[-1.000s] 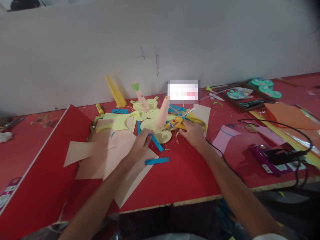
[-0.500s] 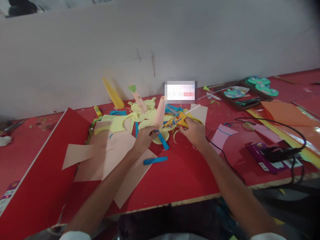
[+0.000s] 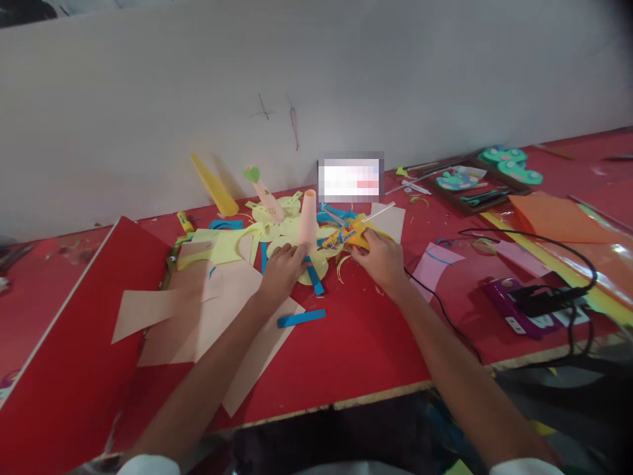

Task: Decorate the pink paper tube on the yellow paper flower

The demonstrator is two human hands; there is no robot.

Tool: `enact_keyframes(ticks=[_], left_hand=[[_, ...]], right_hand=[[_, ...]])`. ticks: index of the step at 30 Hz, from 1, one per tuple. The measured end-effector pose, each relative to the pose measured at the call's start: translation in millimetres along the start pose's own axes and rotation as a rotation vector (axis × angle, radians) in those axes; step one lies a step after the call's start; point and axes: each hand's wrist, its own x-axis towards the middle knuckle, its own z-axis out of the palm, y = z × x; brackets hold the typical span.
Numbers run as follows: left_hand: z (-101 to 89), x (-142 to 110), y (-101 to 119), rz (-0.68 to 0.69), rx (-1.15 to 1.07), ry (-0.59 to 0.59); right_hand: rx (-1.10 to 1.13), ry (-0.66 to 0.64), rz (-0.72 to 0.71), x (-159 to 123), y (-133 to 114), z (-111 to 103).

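My right hand (image 3: 380, 260) is wrapped around the handle of a yellow glue gun (image 3: 353, 234), with a clear glue stick (image 3: 380, 212) jutting from its back. The nozzle points left, towards the foot of a peach paper tube (image 3: 307, 221). At that foot, the fingers of my left hand (image 3: 283, 270) are closed on the tube, their tips partly hidden. A blue strip (image 3: 315, 277) slants down from beside these fingertips, over a pale yellow round piece (image 3: 301, 276). Another blue strip (image 3: 301, 318) lies nearer me.
Peach sheets (image 3: 232, 300) spread on the left beside a tilted red board (image 3: 79, 336). A decorated paper tube (image 3: 270, 204) and a yellow cone (image 3: 215, 188) stand near the wall. To the right are a purple power strip (image 3: 519, 310), a black cable (image 3: 440, 310) and a dark tray (image 3: 475, 191).
The paper tube has become a little more upright, and my left fingers have shifted slightly at its foot. The glue gun remains in my right hand. The whole view has shifted slightly.
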Motion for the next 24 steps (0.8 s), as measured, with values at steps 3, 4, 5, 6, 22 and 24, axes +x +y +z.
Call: enact_keyframes(ticks=[3, 4, 5, 6, 22, 24], left_hand=[[-4.3, -7.5, 2.0, -0.008, 0.011, 0.08], [-6.0, -11.7, 3.0, -0.012, -0.001, 0.099], [-7.6, -16.6, 4.3, -0.006, -0.016, 0.11], [-9.0, -21.8, 5.7, 0.013, -0.03, 0.112], [2.2, -44.6, 4.4, 0.257, 0.037, 0.143], [1.7, -45.2, 4.4, 0.253, 0.037, 0.152]], right_hand=[[-0.003, 0.002, 0.002, 0.1, -0.8, -1.7], [-0.005, 0.005, 0.005, 0.1, -1.2, -2.3], [-0.007, 0.008, 0.01, 0.2, -1.5, -2.9], [-0.011, 0.012, 0.016, 0.2, -1.9, -3.2], [-0.031, 0.029, 0.033, -0.4, 0.0, 1.4], [-0.028, 0.027, 0.035, -0.4, -0.2, 1.1]])
